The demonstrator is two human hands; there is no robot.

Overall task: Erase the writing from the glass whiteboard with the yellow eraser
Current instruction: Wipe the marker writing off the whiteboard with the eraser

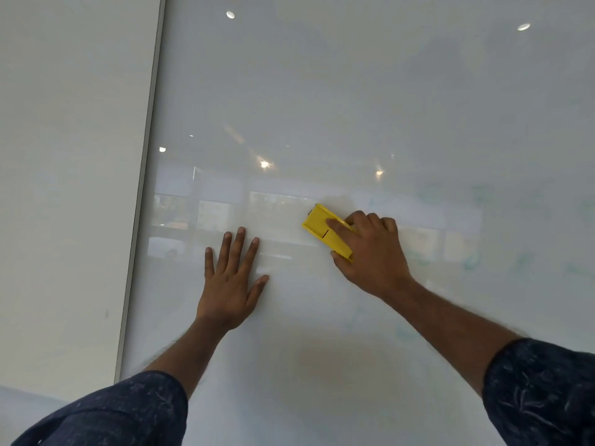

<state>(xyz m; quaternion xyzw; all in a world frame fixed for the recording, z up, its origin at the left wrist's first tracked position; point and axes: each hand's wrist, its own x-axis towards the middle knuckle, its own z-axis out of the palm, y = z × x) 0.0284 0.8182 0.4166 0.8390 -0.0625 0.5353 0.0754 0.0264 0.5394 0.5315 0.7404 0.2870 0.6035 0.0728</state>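
The glass whiteboard (354,91) fills most of the view and reflects ceiling lights and windows. My right hand (370,252) grips the yellow eraser (317,223) and holds it flat against the glass near the middle. My left hand (230,278) lies flat on the board with fingers spread, just left of the eraser and slightly lower. Faint green marker traces (476,194) show on the glass to the right of my right hand, and fainter ones (402,333) below it.
The board's metal left edge (145,188) runs diagonally down the frame. Left of it is a plain white wall (64,156). Both forearms come up from the bottom in dark patterned sleeves.
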